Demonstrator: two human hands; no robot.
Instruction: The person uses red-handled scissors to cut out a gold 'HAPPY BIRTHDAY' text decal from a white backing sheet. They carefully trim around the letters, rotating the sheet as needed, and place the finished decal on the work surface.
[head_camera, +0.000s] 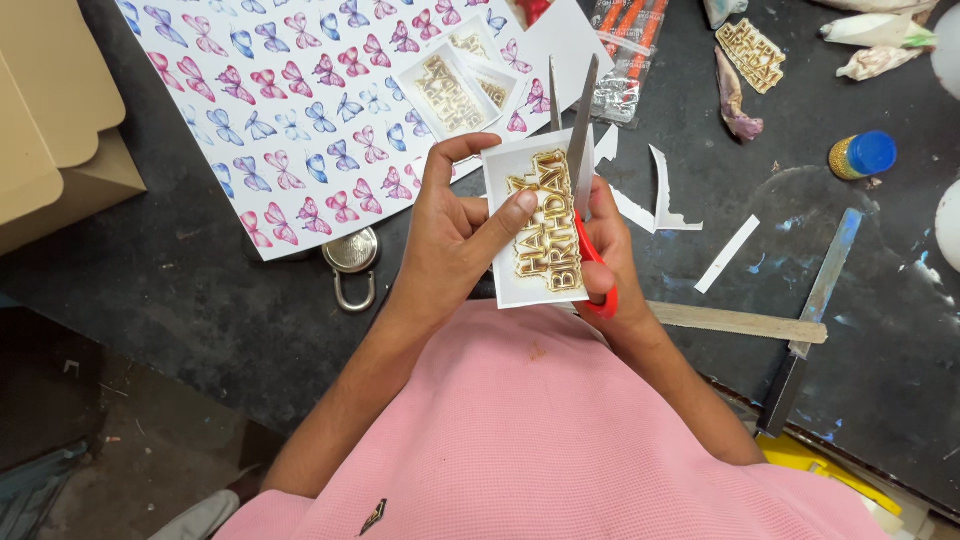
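Note:
My left hand (455, 235) pinches a white paper card (528, 270) printed with gold lettering, thumb on its face. My right hand (612, 255) grips red-handled scissors (578, 135) whose blades stand apart, pointing away from me, with the card's upper right edge between them. Both hands hover over a dark worktable (200, 290), just above my pink shirt.
A sheet of pink and blue butterfly prints (300, 110) lies at the back left with more gold-lettered cards (448, 90) on it. A padlock (353, 262), paper offcuts (668, 195), a wooden stick (740, 322), a blue-capped glitter jar (863, 155) and beige card (45, 120) lie around.

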